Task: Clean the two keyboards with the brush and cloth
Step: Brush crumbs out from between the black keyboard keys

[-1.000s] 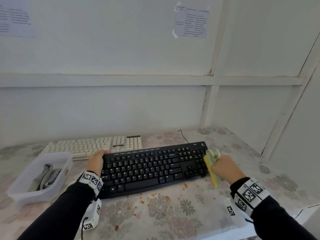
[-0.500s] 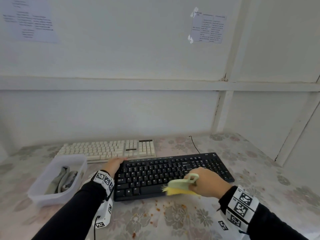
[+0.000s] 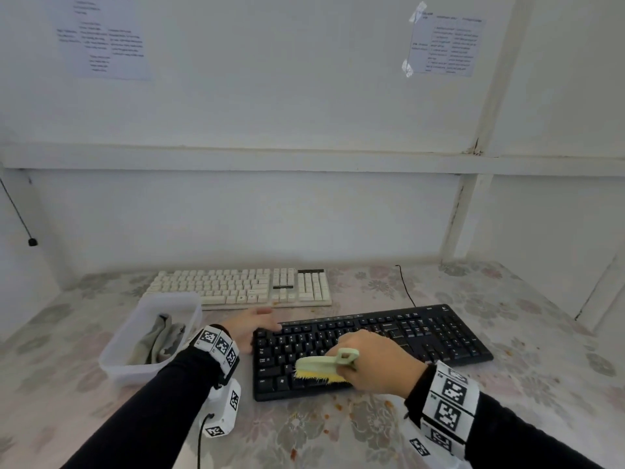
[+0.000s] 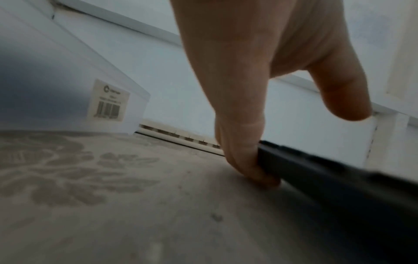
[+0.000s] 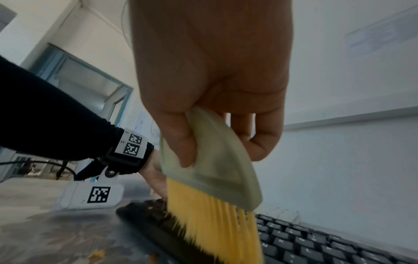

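Your right hand (image 3: 375, 363) hides the middle keys of the black keyboard (image 3: 436, 336), and the printed sheets on the wall are too blurred to read. That hand grips the green brush (image 5: 212, 159), yellow bristles on the keys nearest you. Your left hand (image 4: 248, 85) pinches the keyboard's far left corner. Beyond your left hand lies the white keyboard (image 3: 243, 287); beside its wrist, the grey cloth (image 3: 159, 340) sits in a plastic tub (image 3: 115, 363) on the desk (image 3: 541, 350).
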